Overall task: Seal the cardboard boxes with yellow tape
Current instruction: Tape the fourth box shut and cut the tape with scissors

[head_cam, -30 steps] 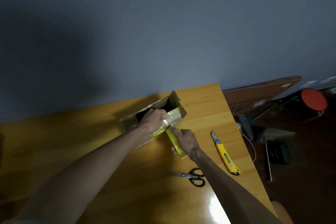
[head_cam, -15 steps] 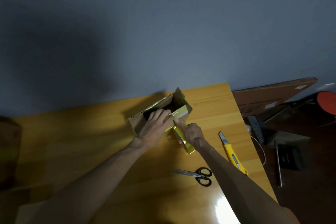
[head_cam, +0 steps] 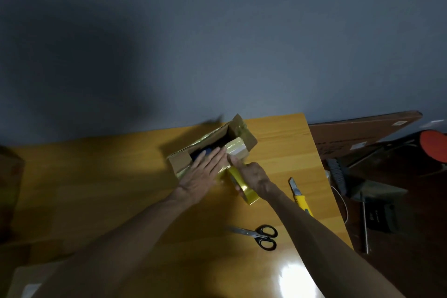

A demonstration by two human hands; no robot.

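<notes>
Your left hand (head_cam: pixel 202 173) lies flat on the box (head_cam: pixel 180 161), fingers straight and together, pressing its near flap down. Your right hand (head_cam: pixel 255 178) is just right of it and grips the roll (head_cam: pixel 245 190). The lower fingers curl round the roll and the index finger is stretched out, its tip on the box's near top edge.

The roll is held on edge, on your side of the box and just beside its near-right corner. A glossy yellow strip (head_cam: pixel 235 149) covers the box's near flap at the right end and appears to run down to the roll.

The box sits on the table (head_cam: pixel 96 176), set at an angle. Its far flap and right end flap stand up, so the far half of the top is open. There is something dark blue inside; you cannot tell what.

A knife (head_cam: pixel 300 197) with a yellow handle lies right of the box, apart from it, blade pointing away from you. Scissors (head_cam: pixel 258 234) with black handles lie well on your side of the box, blades together. Further right of the box, off the table, a brown board (head_cam: pixel 358 130) leans low.
</notes>
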